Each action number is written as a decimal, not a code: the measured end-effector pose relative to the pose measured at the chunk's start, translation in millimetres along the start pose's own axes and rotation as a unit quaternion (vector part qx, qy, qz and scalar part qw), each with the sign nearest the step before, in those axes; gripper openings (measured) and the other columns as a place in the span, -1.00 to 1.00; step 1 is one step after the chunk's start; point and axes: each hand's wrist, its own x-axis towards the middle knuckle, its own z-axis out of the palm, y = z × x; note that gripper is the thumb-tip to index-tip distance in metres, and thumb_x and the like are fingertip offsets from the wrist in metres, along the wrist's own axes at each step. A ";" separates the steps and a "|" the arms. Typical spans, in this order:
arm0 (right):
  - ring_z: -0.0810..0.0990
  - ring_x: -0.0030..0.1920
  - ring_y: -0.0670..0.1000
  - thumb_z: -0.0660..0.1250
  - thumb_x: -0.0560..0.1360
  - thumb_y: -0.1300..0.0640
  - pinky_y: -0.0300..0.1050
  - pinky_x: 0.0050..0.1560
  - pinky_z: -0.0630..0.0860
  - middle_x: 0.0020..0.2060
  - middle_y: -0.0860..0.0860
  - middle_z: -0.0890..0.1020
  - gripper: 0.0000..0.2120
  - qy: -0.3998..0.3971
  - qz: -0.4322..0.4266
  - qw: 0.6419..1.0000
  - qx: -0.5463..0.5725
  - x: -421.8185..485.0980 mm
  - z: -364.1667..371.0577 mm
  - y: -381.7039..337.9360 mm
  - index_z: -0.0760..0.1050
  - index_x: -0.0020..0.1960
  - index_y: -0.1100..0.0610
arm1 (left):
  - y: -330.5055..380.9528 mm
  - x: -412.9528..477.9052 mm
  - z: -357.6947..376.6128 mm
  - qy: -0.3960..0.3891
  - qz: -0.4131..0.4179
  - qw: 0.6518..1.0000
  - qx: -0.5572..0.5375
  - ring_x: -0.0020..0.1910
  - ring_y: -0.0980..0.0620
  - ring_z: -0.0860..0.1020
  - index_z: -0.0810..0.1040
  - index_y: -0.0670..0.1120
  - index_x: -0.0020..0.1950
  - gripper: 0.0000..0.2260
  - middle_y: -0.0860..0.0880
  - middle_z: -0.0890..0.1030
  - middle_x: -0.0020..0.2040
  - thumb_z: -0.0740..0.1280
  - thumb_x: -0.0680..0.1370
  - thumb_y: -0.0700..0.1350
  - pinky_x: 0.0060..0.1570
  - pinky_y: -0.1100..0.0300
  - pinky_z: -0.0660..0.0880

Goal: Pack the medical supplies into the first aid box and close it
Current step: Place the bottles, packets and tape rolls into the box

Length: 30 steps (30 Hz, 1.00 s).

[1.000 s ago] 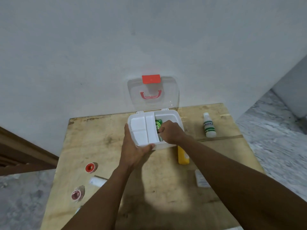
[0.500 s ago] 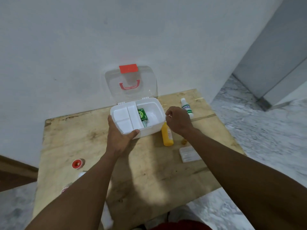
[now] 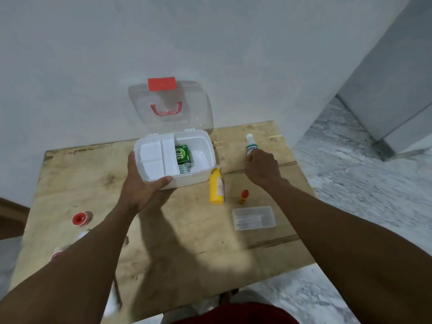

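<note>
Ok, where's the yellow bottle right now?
The yellow bottle lies on the wooden table, just right of the first aid box, left of the small red-capped vial.

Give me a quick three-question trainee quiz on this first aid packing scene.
1. True or false: the box lid is shut.
2. Which hand grips the box: A left, B right?
3. Fill in: the right hand reaches the white ____.

Key: 1 false, the lid stands open. 2 A. 3 bottle; the yellow bottle lies beside the box.
</note>
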 end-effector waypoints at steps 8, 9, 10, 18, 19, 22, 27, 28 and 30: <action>0.56 0.21 0.12 0.26 0.48 0.25 -0.10 0.20 0.44 0.16 0.10 0.61 -0.68 -0.048 0.000 0.999 0.020 -27.8 1.9 48.6 0.51 0.23 0.16 | 3.4 -0.3 2.2 -0.007 -0.004 1.000 -0.002 0.31 0.08 0.35 0.18 -0.04 0.50 -0.17 0.06 0.35 0.36 0.59 0.37 -0.16 0.19 0.15 0.40; 0.55 0.22 0.11 0.28 0.46 0.24 -0.10 0.22 0.43 0.17 0.09 0.60 -0.67 -0.059 -0.005 0.998 0.022 -36.2 4.3 53.6 0.51 0.22 0.15 | 3.1 -0.5 1.8 -0.011 -0.002 1.000 0.000 0.31 0.08 0.36 0.17 -0.05 0.50 -0.17 0.05 0.35 0.37 0.59 0.38 -0.16 0.17 0.16 0.41; 0.53 0.23 0.12 0.30 0.45 0.23 -0.07 0.25 0.42 0.19 0.10 0.58 -0.65 -0.076 -0.011 0.997 0.020 -44.7 7.2 58.1 0.49 0.24 0.13 | 3.0 -0.5 1.0 -0.014 -0.001 1.000 0.002 0.31 0.07 0.36 0.17 -0.06 0.50 -0.17 0.04 0.35 0.36 0.58 0.38 -0.16 0.16 0.16 0.42; 0.36 0.30 0.22 0.42 0.41 0.05 0.17 0.26 0.42 0.34 0.10 0.33 -0.30 -0.181 -0.034 0.980 -0.073 -113.7 34.7 76.2 0.21 0.47 0.04 | -1.1 -0.2 -0.4 -0.022 -0.009 1.000 0.003 0.30 0.03 0.36 0.13 -0.10 0.48 -0.18 0.04 0.35 0.32 0.57 0.39 -0.16 0.21 0.07 0.42; 0.37 0.29 0.22 0.43 0.42 0.05 0.16 0.23 0.43 0.33 0.11 0.33 -0.32 -0.167 -0.036 0.982 -0.081 -119.4 38.3 76.7 0.21 0.46 0.06 | -2.3 1.3 -0.4 -0.021 -0.009 1.000 0.005 0.30 0.03 0.36 0.13 -0.09 0.49 -0.17 0.04 0.35 0.32 0.58 0.39 -0.14 0.23 0.05 0.42; 0.41 0.24 0.21 0.42 0.47 0.08 0.12 0.18 0.46 0.27 0.15 0.36 -0.45 -0.124 -0.031 0.989 -0.079 -131.7 49.7 78.7 0.29 0.37 0.17 | -6.6 3.5 -1.1 -0.017 -0.019 1.000 -0.002 0.31 0.02 0.37 0.12 -0.08 0.50 -0.14 0.03 0.36 0.33 0.59 0.38 -0.11 0.28 -0.02 0.43; 0.50 0.15 0.21 0.46 0.42 0.01 0.03 0.10 0.47 0.19 0.17 0.44 -0.44 -0.116 -0.082 0.990 -0.009 -144.5 49.6 74.0 0.39 0.31 0.20 | -7.1 3.5 -0.4 -0.018 -0.028 0.999 -0.010 0.30 0.01 0.39 0.11 -0.06 0.50 -0.14 0.04 0.38 0.30 0.59 0.38 -0.10 0.31 -0.09 0.43; 0.52 0.12 0.21 0.48 0.39 0.01 0.01 0.08 0.48 0.17 0.16 0.47 -0.42 -0.109 -0.103 0.989 0.005 -145.5 45.3 69.7 0.41 0.32 0.20 | -5.7 2.7 -0.2 -0.019 -0.030 0.999 -0.014 0.29 0.01 0.39 0.11 -0.06 0.49 -0.15 0.04 0.38 0.30 0.59 0.38 -0.11 0.31 -0.10 0.43; 0.54 0.08 0.20 0.49 0.37 0.05 0.01 0.03 0.49 0.14 0.16 0.50 -0.41 -0.088 -0.145 0.985 0.021 -144.1 31.8 57.0 0.42 0.33 0.19 | -2.6 1.6 -0.3 -0.017 -0.030 0.999 -0.019 0.29 0.01 0.38 0.11 -0.08 0.49 -0.15 0.04 0.37 0.29 0.58 0.38 -0.13 0.30 -0.09 0.43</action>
